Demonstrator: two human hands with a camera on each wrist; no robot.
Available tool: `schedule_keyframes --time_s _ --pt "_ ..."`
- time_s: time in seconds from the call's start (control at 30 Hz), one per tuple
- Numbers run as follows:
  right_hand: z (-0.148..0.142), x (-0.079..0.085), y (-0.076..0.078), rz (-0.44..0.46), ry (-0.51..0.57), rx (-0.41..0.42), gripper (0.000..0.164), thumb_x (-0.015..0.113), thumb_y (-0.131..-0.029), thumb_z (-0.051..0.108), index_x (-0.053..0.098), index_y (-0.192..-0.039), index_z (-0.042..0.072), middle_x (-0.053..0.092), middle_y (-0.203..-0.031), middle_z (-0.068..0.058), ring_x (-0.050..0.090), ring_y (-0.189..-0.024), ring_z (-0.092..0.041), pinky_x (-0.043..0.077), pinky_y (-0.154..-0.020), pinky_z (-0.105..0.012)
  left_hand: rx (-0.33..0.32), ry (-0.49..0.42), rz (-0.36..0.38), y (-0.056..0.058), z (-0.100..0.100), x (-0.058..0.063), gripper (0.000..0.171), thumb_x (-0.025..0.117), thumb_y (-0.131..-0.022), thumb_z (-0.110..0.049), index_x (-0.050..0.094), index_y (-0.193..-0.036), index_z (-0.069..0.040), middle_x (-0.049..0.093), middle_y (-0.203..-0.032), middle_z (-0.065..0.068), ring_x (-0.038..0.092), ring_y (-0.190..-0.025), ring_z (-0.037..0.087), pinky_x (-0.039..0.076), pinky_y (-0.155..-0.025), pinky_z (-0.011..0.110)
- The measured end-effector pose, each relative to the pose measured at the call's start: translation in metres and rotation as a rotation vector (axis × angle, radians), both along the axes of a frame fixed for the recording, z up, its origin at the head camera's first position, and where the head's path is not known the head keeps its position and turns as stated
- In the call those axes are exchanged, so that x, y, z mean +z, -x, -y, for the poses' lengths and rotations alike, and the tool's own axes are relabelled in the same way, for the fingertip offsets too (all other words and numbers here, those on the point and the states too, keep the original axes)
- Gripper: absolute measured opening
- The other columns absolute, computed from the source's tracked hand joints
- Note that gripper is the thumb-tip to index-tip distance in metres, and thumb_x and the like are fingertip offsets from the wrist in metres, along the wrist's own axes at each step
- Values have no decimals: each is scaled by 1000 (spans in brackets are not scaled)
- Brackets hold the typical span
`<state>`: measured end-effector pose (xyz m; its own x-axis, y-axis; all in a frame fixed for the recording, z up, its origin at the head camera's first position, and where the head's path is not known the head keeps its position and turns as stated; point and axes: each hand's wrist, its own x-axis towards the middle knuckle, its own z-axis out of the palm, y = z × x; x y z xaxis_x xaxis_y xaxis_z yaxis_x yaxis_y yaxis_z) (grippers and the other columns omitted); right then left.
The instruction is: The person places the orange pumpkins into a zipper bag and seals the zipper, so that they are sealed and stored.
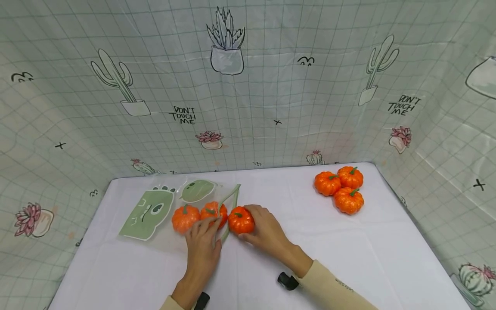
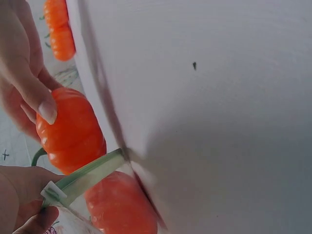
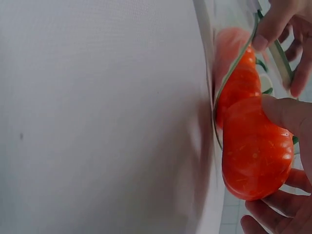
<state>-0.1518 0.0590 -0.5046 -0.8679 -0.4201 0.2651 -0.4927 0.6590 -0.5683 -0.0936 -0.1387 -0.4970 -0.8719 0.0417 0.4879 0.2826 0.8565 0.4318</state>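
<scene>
A clear bag with a green dinosaur-like print (image 1: 149,215) lies on the left of the table, and two small orange pumpkins (image 1: 185,218) show through it. Its green-edged mouth (image 2: 92,170) stands parted toward the right. My left hand (image 1: 203,245) pinches the upper edge of that mouth between thumb and fingers. My right hand (image 1: 267,228) grips another orange pumpkin (image 1: 241,220) with a green stem, thumb on the near side. In the right wrist view this pumpkin (image 3: 256,151) is right at the bag's opening, overlapping the pumpkins inside.
Three more orange pumpkins (image 1: 348,200) sit grouped at the back right of the white table (image 1: 286,189). A patterned grid curtain (image 1: 263,99) hangs behind and on both sides. Black wrist straps (image 1: 287,281) show at both wrists.
</scene>
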Motion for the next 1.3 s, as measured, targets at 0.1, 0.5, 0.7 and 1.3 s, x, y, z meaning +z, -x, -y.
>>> schedule_keyframes --time_s 0.1,0.5,0.7,1.3 --pt "3 -1 -1 -2 -5 7 74 94 -81 23 57 -140 -1 63 -138 -17 62 -121 -35 54 -104 -50 -6 -9 4 -2 0 0 58 87 -67 15 76 -122 4 70 -121 13 56 -111 35 37 -91 51" --pt "10 -2 -1 -35 -19 13 74 93 -81 26 57 -140 -1 63 -138 -18 63 -121 -35 54 -104 -51 -9 -15 1 -1 -1 2 59 87 -68 16 75 -124 3 70 -121 11 55 -111 32 36 -92 52" --pt "15 -5 0 -34 -21 17 71 92 -82 27 58 -139 1 64 -137 -15 64 -117 -32 56 -101 -48 -18 -24 -28 0 -1 0 59 86 -67 17 75 -124 4 70 -120 11 55 -111 33 36 -93 52" --pt "31 -6 6 -4 -40 53 70 90 -86 27 56 -142 4 62 -140 -16 60 -122 -32 53 -104 -48 -29 -5 -25 0 -3 0 58 87 -68 15 75 -124 4 69 -122 13 55 -115 34 37 -92 54"
